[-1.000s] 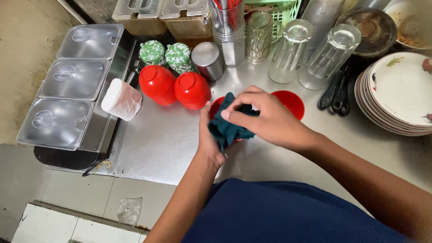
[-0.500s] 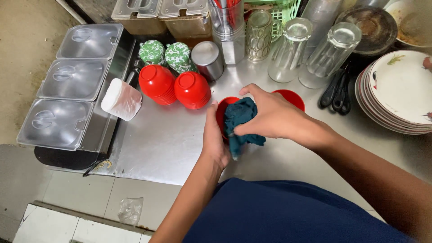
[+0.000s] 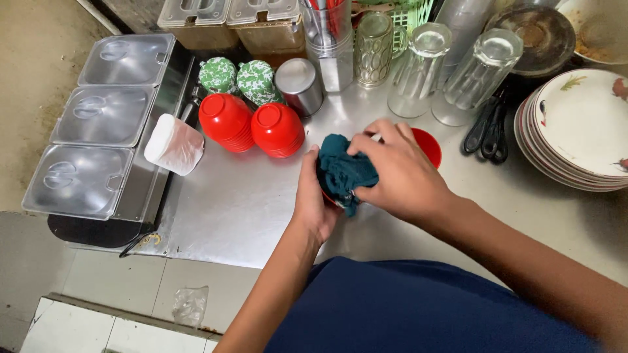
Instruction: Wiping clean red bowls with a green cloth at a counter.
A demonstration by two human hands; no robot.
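My left hand [image 3: 315,199] grips a small red bowl [image 3: 329,196], of which only a sliver of rim shows between my hands. My right hand [image 3: 400,171] presses a dark teal cloth [image 3: 341,171] into that bowl. Both hands are over the steel counter [image 3: 229,202]. Another red bowl [image 3: 428,145] lies on the counter just behind my right hand, partly hidden by it.
Two stacks of upturned red bowls [image 3: 252,124], two green patterned bowls [image 3: 237,77] and a steel cup [image 3: 299,85] stand behind. Upturned glasses [image 3: 451,72], black tongs [image 3: 487,127] and stacked plates [image 3: 579,127] are to the right, lidded containers [image 3: 98,124] to the left.
The cloth has shifted under my right hand, from bunched low over the bowl to spread across its inside. My left hand has turned the bowl a little. Nothing else has moved.
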